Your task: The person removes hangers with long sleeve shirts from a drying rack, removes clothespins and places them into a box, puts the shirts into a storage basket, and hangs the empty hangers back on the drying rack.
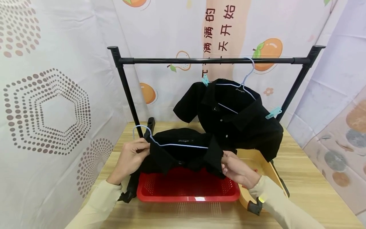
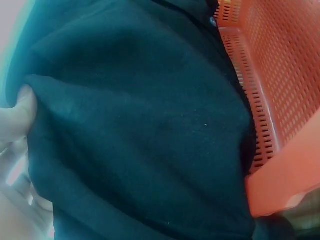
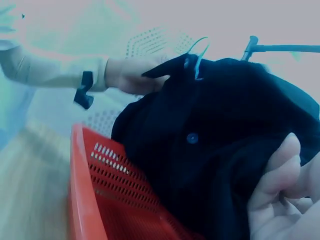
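Held over a red basket (image 1: pixel 188 198) is a black collared shirt (image 1: pixel 164 156), its collar facing up in the head view. A light blue hanger (image 1: pixel 183 145) lies across the neck opening, its hook pointing up at the left. My left hand (image 1: pixel 132 156) pinches the shirt's left shoulder near the hook; the left wrist view shows the thumb (image 2: pixel 26 102) pressing on dark cloth. On the other side my right hand (image 1: pixel 238 168) grips the right shoulder, with the fabric (image 3: pixel 200 175) bunched at its fingers. The hanger's right end is hidden by the cloth.
Behind stands a black rack with a crossbar (image 1: pixel 183 60). From it hangs a second black shirt (image 1: pixel 248 133) on a blue hanger, with teal clips (image 1: pixel 274 113) at its shoulders. A yellow tray (image 1: pixel 251 154) sits right of the basket, partly under my right arm.
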Action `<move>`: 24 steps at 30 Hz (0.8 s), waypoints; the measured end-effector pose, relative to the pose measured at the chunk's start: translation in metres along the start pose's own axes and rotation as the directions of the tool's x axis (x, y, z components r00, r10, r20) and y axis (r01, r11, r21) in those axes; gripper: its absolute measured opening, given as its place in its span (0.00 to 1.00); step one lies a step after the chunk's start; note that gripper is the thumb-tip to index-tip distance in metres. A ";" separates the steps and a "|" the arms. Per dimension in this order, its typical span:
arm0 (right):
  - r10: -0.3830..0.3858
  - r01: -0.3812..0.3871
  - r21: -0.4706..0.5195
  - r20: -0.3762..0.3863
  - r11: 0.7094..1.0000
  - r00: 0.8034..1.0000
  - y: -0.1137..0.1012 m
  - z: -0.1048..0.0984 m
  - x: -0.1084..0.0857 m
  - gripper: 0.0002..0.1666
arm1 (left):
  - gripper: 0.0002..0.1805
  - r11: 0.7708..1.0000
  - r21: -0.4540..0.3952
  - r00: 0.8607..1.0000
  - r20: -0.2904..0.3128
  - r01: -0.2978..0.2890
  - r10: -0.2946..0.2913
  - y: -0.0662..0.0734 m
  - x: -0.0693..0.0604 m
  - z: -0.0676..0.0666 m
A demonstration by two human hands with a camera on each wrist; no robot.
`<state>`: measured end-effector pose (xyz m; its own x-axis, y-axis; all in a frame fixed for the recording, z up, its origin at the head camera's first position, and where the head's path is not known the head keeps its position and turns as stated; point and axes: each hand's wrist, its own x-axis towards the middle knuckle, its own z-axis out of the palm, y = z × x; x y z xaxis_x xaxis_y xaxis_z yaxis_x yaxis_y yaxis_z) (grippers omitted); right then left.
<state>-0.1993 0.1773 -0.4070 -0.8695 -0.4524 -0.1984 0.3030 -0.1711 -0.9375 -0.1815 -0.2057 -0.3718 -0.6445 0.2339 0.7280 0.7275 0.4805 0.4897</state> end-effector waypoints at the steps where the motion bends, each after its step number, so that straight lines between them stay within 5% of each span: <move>1: -0.020 0.020 -0.029 -0.007 0.999 1.000 0.000 0.001 0.002 0.15 | 0.21 1.000 0.002 1.000 -0.007 0.001 -0.001 0.000 0.000 0.000; 4: -0.140 0.127 -0.195 -0.057 0.973 0.988 0.001 0.001 0.008 0.07 | 0.19 1.000 0.012 1.000 -0.026 0.008 -0.007 0.000 -0.001 -0.001; 7: -0.310 0.231 -0.418 -0.130 0.878 0.942 0.000 -0.002 0.008 0.10 | 0.17 0.999 0.019 0.999 -0.033 0.036 -0.036 0.000 -0.004 -0.003; 10: -0.452 0.300 -0.598 -0.118 0.743 0.884 -0.001 -0.006 0.002 0.13 | 0.17 0.997 0.016 0.996 -0.026 0.080 -0.080 -0.001 -0.008 -0.004; 14: -0.552 0.414 -0.750 0.078 0.516 0.830 -0.002 -0.006 -0.006 0.09 | 0.17 0.994 0.018 0.994 -0.028 0.110 -0.110 -0.002 -0.011 -0.005; 16: -0.581 0.476 -0.757 0.158 0.447 0.798 -0.003 -0.006 -0.006 0.06 | 0.17 0.994 0.019 0.994 -0.029 0.105 -0.104 -0.002 -0.011 -0.005; 18: -0.595 0.517 -0.707 0.169 0.482 0.785 -0.003 -0.006 -0.005 0.04 | 0.18 0.995 0.012 0.995 -0.027 0.096 -0.095 -0.002 -0.011 -0.005; 21: -0.599 0.547 -0.566 0.114 0.616 0.793 -0.002 -0.006 -0.003 0.09 | 0.17 0.995 -0.004 0.995 -0.022 0.095 -0.095 -0.001 -0.010 -0.005; 24: -0.569 0.538 -0.392 0.045 0.746 0.821 -0.002 -0.006 -0.002 0.13 | 0.17 0.993 -0.026 0.994 -0.016 0.112 -0.113 0.000 -0.009 -0.006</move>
<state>-0.2001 0.1840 -0.4067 -0.8687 -0.3139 0.3831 -0.3948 -0.0283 -0.9183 -0.1740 -0.2126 -0.3756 -0.7184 0.1644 0.6759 0.6565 0.4815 0.5807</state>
